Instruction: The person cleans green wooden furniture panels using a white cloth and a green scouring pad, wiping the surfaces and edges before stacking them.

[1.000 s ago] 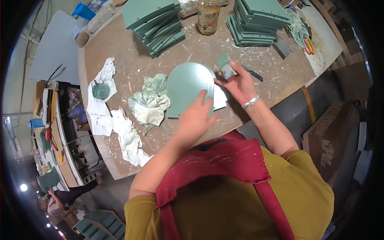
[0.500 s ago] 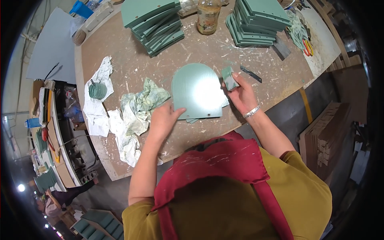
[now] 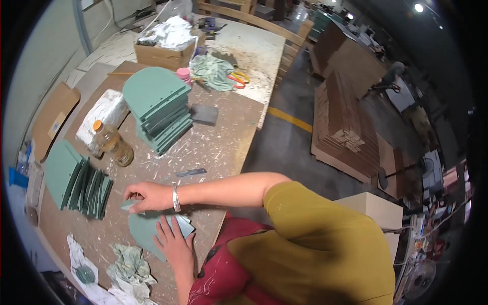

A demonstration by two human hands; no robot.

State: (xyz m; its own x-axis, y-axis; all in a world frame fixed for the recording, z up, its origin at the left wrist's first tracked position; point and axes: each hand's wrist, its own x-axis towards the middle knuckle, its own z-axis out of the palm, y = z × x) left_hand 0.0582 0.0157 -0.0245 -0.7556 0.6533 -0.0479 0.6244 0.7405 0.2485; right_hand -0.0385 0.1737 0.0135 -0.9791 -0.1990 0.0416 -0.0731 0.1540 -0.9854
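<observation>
Two hands on a green arched panel (image 3: 145, 231).
Left hand (image 3: 175, 244) lies flat on it; right hand (image 3: 147, 195) pinches a small green pad (image 3: 128, 205).

I noted a capped bottle (image 3: 113, 146) between two green panel stacks (image 3: 158, 113), orange scissors (image 3: 238, 77), crumpled rags (image 3: 129, 267).

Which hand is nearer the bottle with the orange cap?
Right. The right hand lies just below the bottle on the table; the left hand rests farther down, pressed on the green arched panel.
</observation>
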